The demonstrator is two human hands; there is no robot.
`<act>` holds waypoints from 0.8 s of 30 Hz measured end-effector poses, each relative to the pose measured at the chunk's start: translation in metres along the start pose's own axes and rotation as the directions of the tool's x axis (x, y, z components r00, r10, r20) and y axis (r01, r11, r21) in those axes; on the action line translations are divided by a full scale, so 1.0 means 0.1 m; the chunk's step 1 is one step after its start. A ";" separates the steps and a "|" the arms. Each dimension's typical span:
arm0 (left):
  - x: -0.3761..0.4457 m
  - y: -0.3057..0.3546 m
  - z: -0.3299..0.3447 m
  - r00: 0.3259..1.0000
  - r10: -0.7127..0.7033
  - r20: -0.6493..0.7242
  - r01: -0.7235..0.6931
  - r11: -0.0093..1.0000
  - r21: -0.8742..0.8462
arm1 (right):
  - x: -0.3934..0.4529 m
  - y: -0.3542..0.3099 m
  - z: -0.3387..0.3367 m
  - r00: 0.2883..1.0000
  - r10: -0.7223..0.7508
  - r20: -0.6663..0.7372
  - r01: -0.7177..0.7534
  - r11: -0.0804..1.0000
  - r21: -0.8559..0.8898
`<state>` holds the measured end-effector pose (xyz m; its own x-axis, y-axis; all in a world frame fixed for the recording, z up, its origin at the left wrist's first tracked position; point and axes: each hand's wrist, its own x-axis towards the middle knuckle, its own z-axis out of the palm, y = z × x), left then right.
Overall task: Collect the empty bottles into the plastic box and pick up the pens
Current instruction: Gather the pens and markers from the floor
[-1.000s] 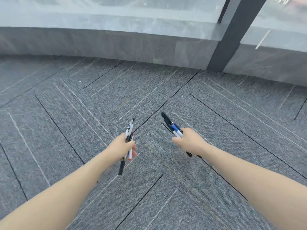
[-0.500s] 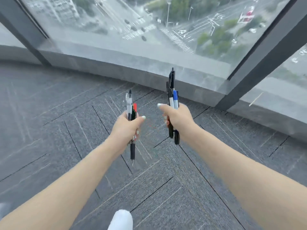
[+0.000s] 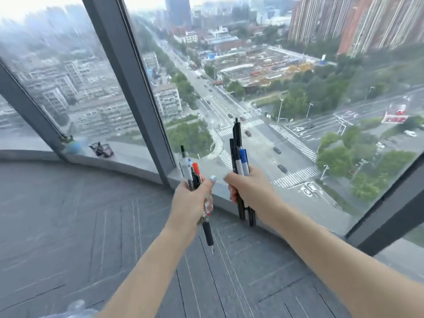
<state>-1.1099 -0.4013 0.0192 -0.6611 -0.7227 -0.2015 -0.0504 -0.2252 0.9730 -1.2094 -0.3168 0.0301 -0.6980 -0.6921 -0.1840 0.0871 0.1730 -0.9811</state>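
The left hand [image 3: 191, 198] is curled around a bunch of pens [image 3: 195, 177], held upright with a red cap and a clear barrel showing on top and one black-gripped tip hanging below the fist. The right hand [image 3: 250, 189] grips a second bundle of pens [image 3: 239, 154], mostly black with a blue cap, also upright, both raised over the grey carpet [image 3: 68, 226] before the window [image 3: 275, 88]. On the sill [image 3: 128, 154] to the left stands what may be a mesh pen holder [image 3: 102, 149], too blurred to be sure.
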 end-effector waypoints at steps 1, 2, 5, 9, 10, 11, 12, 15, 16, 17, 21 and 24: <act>-0.11 0.24 -0.03 0.999 0.036 -0.020 -0.037 0.999 -0.020 | -0.07 -0.26 0.06 0.999 -0.028 0.016 0.029 1.000 -0.013; -0.24 0.50 -0.06 0.996 0.072 -0.042 -0.074 0.997 -0.038 | -0.17 -0.53 0.13 0.998 -0.055 0.041 0.056 0.998 -0.026; -0.72 1.16 -0.20 0.982 0.142 -0.122 -0.149 0.987 -0.054 | -0.54 -1.20 0.35 0.987 -0.097 0.126 0.102 0.994 -0.037; -1.35 1.69 -0.49 0.959 0.167 -0.229 -0.185 0.981 -0.058 | -1.14 -1.83 0.58 0.952 -0.177 0.248 0.182 0.983 0.006; -1.52 1.79 -0.56 0.952 0.171 -0.253 -0.192 0.980 -0.059 | -1.31 -1.94 0.65 0.943 -0.198 0.269 0.195 0.980 0.037; -1.70 1.87 -0.63 0.944 0.178 -0.279 -0.204 0.977 -0.067 | -1.47 -2.05 0.72 0.932 -0.214 0.293 0.206 0.977 0.058; -1.87 1.96 -0.70 0.933 0.187 -0.308 -0.220 0.973 -0.074 | -1.63 -2.14 0.80 0.920 -0.227 0.320 0.218 0.974 0.066; -2.36 2.19 -0.91 0.891 0.227 -0.394 -0.283 0.955 -0.088 | -2.02 -2.37 1.09 0.875 -0.273 0.399 0.269 0.961 0.067; -2.51 2.26 -1.00 0.873 0.246 -0.421 -0.309 0.947 -0.089 | -2.13 -2.44 1.19 0.859 -0.290 0.422 0.288 0.955 0.071; -2.65 2.33 -1.09 0.854 0.264 -0.448 -0.334 0.939 -0.083 | -2.25 -2.51 1.31 0.841 -0.309 0.445 0.309 0.948 0.075; -3.22 2.54 -1.58 0.770 0.306 -0.561 -0.368 0.930 0.001 | -2.70 -2.72 1.81 0.750 -0.342 0.565 0.361 0.929 0.083; -3.64 2.63 -2.02 0.694 0.321 -0.644 -0.384 0.922 0.046 | -3.04 -2.76 2.29 0.679 -0.340 0.651 0.391 0.918 0.071</act>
<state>-0.7314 -0.3296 0.3258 0.0074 -0.9949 0.1002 0.1733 0.1000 0.9798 -0.8587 -0.3148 0.3434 -0.0410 -0.9848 0.1689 -0.1420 -0.1616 -0.9766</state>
